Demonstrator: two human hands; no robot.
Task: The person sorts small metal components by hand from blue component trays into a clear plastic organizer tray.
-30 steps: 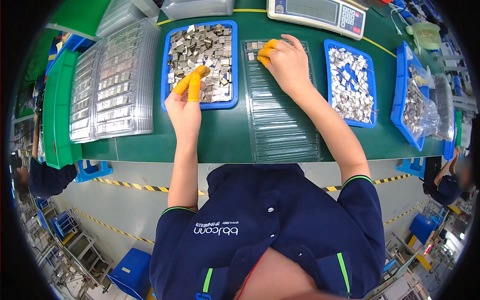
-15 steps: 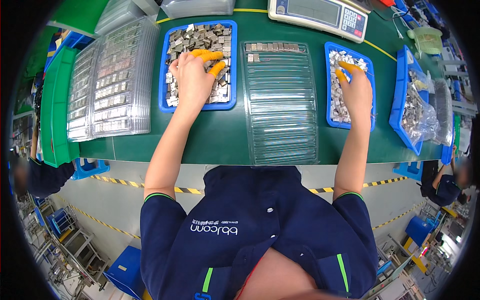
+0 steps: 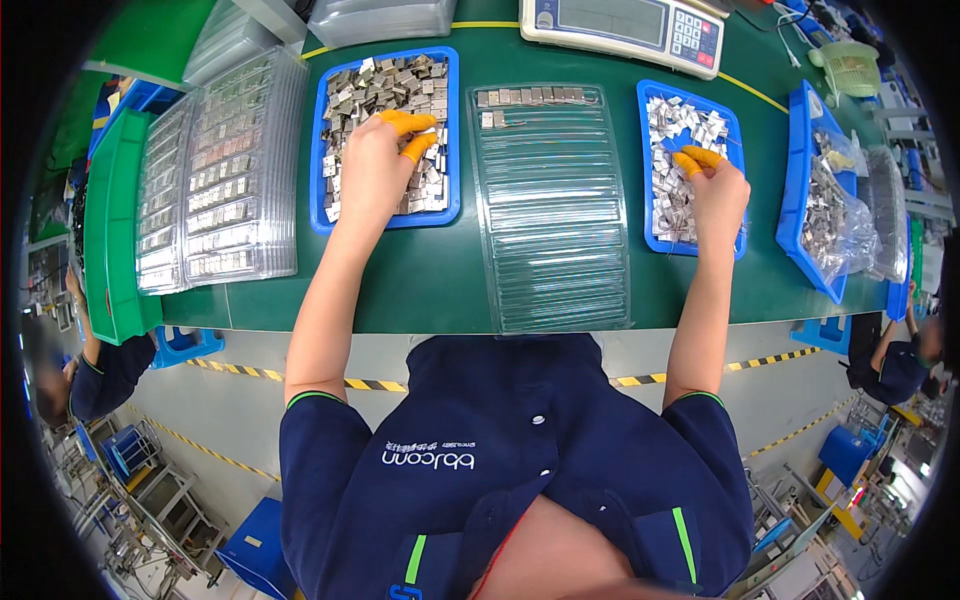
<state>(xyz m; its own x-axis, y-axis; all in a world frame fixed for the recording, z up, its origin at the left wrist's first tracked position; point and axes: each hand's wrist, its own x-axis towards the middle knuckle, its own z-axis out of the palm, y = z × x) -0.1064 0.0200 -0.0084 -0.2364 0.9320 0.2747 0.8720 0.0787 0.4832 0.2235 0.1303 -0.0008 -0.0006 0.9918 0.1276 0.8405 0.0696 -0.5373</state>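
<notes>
Ribbed tray (image 3: 555,250) between blue bins (image 3: 453,160), scale (image 3: 615,25) beyond — left fingers (image 3: 403,121) apart, grip of right fingers (image 3: 706,156) (over parts (image 3: 668,205)) unclear.

Clear tray (image 3: 555,240): glossy, ridged plastic. Left of tray: metal pieces (image 3: 385,90), dull sheen, in smooth plastic bin (image 3: 425,217). Under tray: smooth green table (image 3: 250,305). Nearside of tray: shirt (image 3: 480,400), matt cloth.
</notes>
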